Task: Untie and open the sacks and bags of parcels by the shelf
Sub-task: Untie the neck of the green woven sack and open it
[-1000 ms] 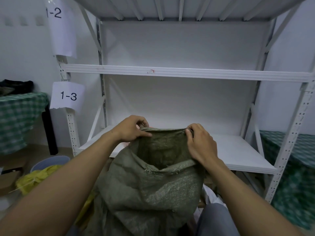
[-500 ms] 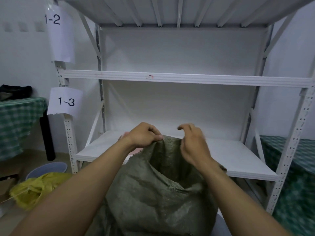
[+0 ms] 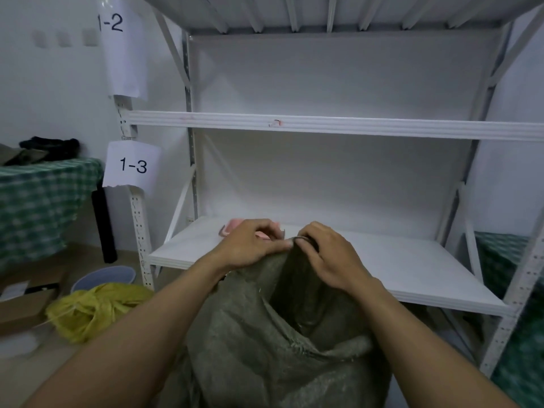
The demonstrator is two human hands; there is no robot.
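Dim, flat, cool light, no glare that I can log. The white steel shelving rack point(image 3: 323, 125) reads bluish-grey, with soft shadow beneath its middle board. Wide-angle bend: rack uprights bow outward. Left of the rack, the crumpled yellow plastic bag point(image 3: 88, 310) is smeared soft.

A pink item point(image 3: 235, 225), partly hidden, lies on the white shelf point(image 3: 382, 260).

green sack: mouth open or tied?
Open. The green sack gapes at the mouth, dark hollow showing inside; the left hand and right hand pinch its far rim. No tie visible.
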